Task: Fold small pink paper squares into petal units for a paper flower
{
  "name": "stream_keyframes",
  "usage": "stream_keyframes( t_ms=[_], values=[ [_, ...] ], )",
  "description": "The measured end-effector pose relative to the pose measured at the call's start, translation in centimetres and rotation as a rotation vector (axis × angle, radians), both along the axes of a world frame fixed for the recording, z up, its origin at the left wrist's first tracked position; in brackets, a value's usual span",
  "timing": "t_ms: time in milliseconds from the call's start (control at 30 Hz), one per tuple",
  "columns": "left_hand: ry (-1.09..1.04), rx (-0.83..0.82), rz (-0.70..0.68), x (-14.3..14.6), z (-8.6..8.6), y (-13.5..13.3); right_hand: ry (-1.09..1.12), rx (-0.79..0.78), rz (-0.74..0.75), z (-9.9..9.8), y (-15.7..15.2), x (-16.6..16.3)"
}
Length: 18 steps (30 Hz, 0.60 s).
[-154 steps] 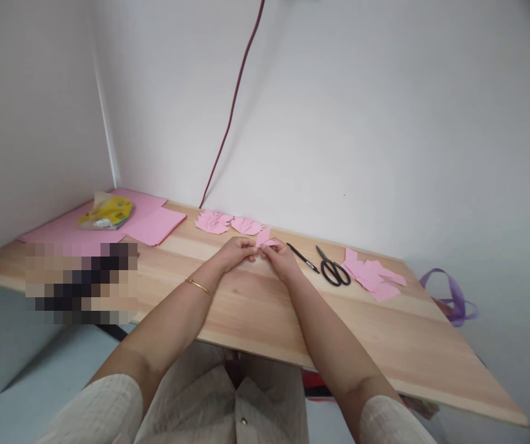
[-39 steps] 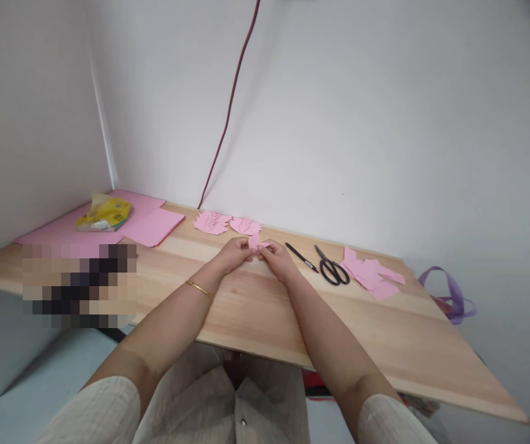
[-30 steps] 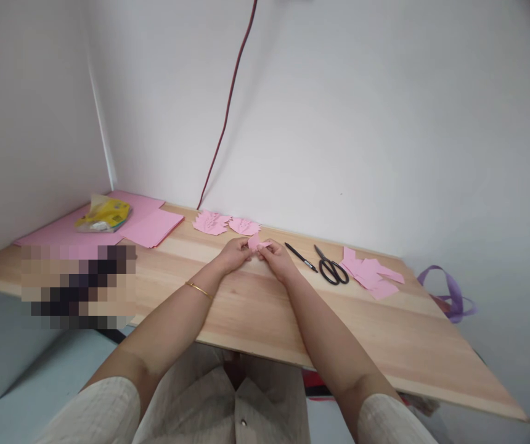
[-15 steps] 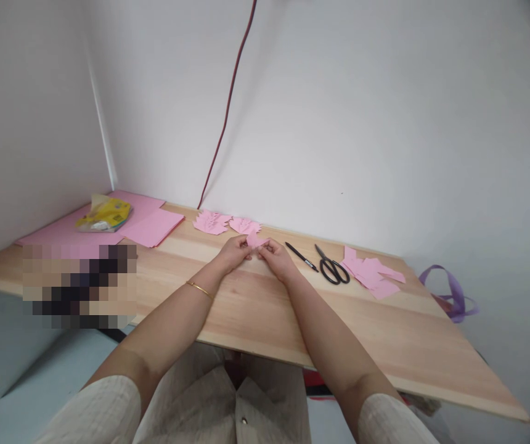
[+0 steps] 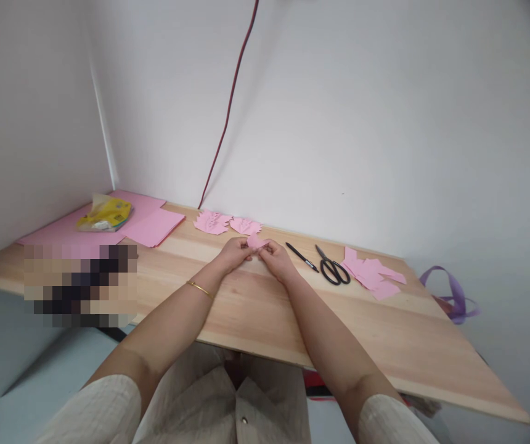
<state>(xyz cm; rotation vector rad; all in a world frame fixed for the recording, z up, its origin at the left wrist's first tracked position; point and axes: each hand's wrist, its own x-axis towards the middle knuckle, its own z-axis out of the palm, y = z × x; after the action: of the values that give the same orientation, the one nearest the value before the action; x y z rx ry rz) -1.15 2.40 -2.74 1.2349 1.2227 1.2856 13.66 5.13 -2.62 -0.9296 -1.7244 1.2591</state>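
Between my two hands is a small piece of pink paper (image 5: 256,241), pinched from both sides above the wooden table. My left hand (image 5: 237,253), below a gold bangle, closes its fingers on the paper's left side. On the other side, the fingers of my right hand (image 5: 275,257) grip its right edge. Just beyond them lie two pink paper cutouts (image 5: 212,222) with jagged edges and creases. A black pen (image 5: 302,257) rests to the right of my right hand, and black-handled scissors (image 5: 332,266) lie past it. My fingers partly hide the held paper.
Pink paper scraps (image 5: 372,272) lie right of the scissors. Large pink sheets (image 5: 154,226) cover the left back, with a yellow plastic packet (image 5: 105,213) on top. A purple ribbon (image 5: 452,290) hangs at the table's right edge. A dark red cord (image 5: 232,98) runs down the wall.
Both hands keep their pinch on the pink paper in almost the same place. The paper's upper part looks slightly shifted; the view has moved a little.
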Motion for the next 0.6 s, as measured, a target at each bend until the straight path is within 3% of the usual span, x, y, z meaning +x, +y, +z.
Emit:
stream_keyframes(
  t_ms=[267, 600],
  values=[
    [0.067, 0.025, -0.032, -0.03, -0.02, -0.14, -0.048, 0.062, -0.034, 0.34, -0.13, 0.08],
    [0.067, 0.022, 0.002, 0.14, 0.21, -0.15, -0.061, 0.007, -0.036, -0.04, 0.16, -0.03]
  ],
)
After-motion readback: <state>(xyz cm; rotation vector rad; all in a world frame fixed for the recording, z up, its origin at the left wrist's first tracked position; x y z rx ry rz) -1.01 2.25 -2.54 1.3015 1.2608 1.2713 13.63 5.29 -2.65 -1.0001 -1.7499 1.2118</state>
